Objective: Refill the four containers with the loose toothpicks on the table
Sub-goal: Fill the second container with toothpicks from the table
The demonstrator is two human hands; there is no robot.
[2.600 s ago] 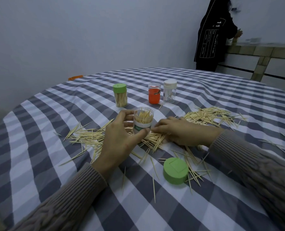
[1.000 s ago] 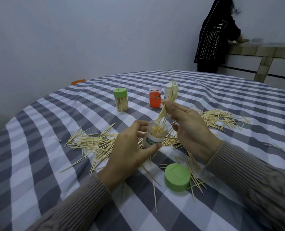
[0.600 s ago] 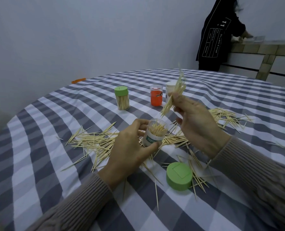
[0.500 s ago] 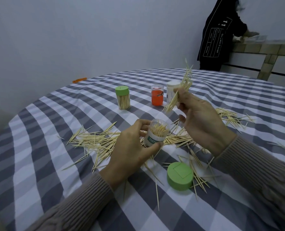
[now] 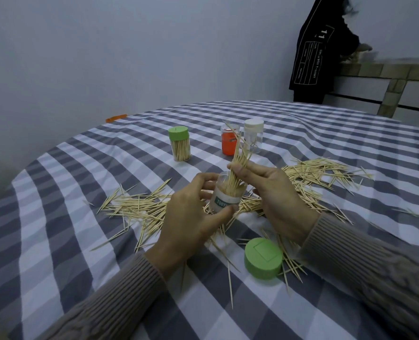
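Round table [image 5: 56,241], grey-and-white checked cloth.

1. Orange flat object [image 5: 116,118], far left edge of the table; kind not discernible.
2. Loose toothpicks, left heap [image 5: 139,207], strewn flat on the cloth, left of the hands.
3. Green-lidded container [image 5: 179,143], upright, closed, toothpicks showing through its clear wall; stands well behind the heap.
4. Left hand [image 5: 191,224], knitted sleeve at the wrist. Its grip is closed around the open clear container [image 5: 225,200]: thumb on the near side below the label, fingers curled round the far side. The container sits low over the cloth, tilted slightly; whether its base touches the table cannot be told. Green label, lettering partly hidden.
5. Orange container [image 5: 229,143], upright, behind the hands, just beside item 7.
6. Bundle of toothpicks [image 5: 238,165], lower ends inside the open container's mouth, upper ends fanning upward past the orange container.
7. White-lidded clear container [image 5: 254,136], upright, closed.
8. Right hand [image 5: 277,200], its grip pinched on the bundle at mid-length, thumb and fingertips together above the container's rim.
9. Green lid [image 5: 263,258], loose, lying flat on the cloth near the right wrist, stray toothpicks around and against it.
10. Loose toothpicks, right heap [image 5: 321,173], spread flat beyond the right hand.
11. Person in a black printed garment [image 5: 314,57], standing at the back right, apart from the table.
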